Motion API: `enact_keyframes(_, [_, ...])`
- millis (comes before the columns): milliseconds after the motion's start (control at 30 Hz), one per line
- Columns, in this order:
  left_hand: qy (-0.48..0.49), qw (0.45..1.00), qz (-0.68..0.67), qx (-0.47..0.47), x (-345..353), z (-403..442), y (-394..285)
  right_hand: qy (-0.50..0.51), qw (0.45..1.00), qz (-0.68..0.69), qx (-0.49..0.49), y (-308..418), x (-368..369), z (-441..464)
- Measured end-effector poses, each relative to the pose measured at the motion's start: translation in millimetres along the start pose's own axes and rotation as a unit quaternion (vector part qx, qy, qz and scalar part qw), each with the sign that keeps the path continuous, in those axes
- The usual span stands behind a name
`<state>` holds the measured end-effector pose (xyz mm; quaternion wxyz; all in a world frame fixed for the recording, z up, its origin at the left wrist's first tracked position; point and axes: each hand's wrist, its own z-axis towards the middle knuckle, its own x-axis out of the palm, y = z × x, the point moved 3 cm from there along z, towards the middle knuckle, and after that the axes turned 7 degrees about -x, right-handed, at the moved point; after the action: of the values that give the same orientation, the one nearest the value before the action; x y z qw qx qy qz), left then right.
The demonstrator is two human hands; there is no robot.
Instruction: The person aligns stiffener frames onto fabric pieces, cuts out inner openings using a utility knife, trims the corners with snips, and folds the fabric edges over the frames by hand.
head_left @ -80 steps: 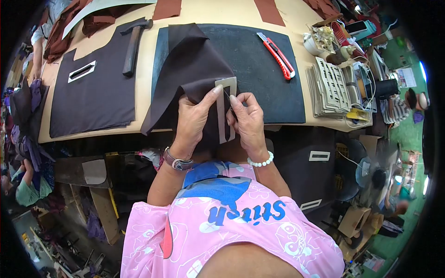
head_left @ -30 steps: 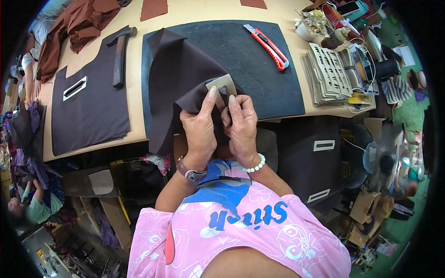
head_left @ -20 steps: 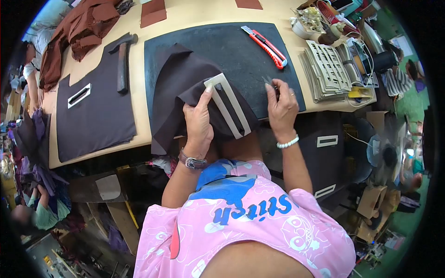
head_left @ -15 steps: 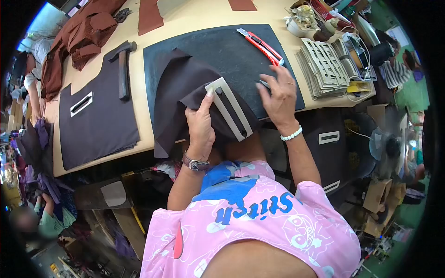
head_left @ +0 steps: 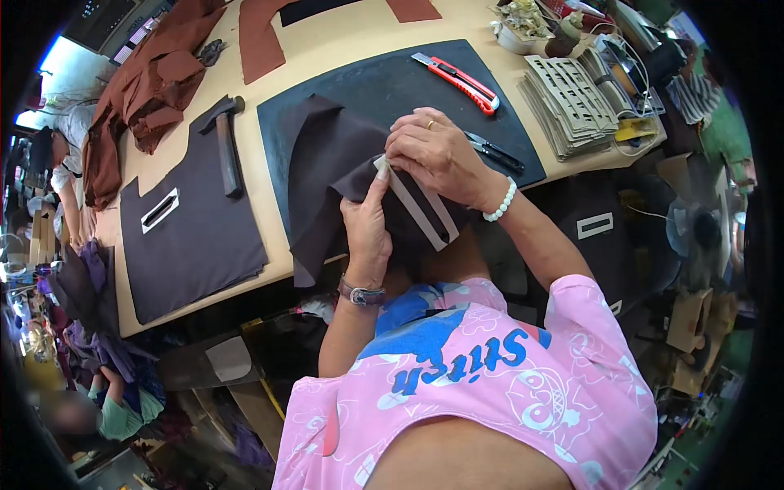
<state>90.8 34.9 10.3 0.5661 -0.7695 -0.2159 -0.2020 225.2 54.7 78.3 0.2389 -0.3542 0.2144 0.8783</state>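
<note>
My left hand (head_left: 367,233) grips a piece of dark brown cloth (head_left: 331,139), its thumb pressed on a corner of a pale rectangular frame (head_left: 420,208) fixed to the cloth. A long dark slot runs down the middle of that frame. My right hand (head_left: 429,155) is closed at the frame's upper end, fingertips pinched together beside my left thumb. What exactly lies between those fingertips is hidden. Just right of this hand, a pair of small dark-handled scissors (head_left: 496,153) lies on the black mat (head_left: 376,82). A red utility knife (head_left: 459,82) is farther back on it.
To the left, dark cloth panels (head_left: 192,261) carry a similar pale frame (head_left: 160,211), with a hammer (head_left: 228,151) on top. Card templates (head_left: 572,106) are stacked at the right. Rust-coloured cloth (head_left: 147,90) is heaped at the back left. Other people are at the far left.
My right hand has moved left from over the mat to the frame's upper end and closed there. The scissors now show on the mat. My left hand keeps its hold on the cloth.
</note>
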Motion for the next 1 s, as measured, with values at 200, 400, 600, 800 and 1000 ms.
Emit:
enact_keyframes(200, [0.01,1.0,-0.013,-0.02,-3,1,2,0.038,0.995,0.074,0.051,-11,8,4])
enact_keyframes(400, [0.011,0.999,-0.022,-0.033,-3,1,4,0.027,0.884,0.337,0.322,-20,24,4])
enact_keyframes(600, [-0.035,0.997,-0.059,-0.035,2,-3,-6,-0.18,0.944,0.115,0.252,2,-1,2])
enact_keyframes(800, [-0.036,0.994,-0.101,-0.001,9,-2,-17,-0.113,0.906,0.211,0.35,48,12,-28])
enact_keyframes(1000, [-0.124,0.985,-0.09,0.076,-18,-1,-54,-0.051,0.899,0.22,0.375,50,-14,-48])
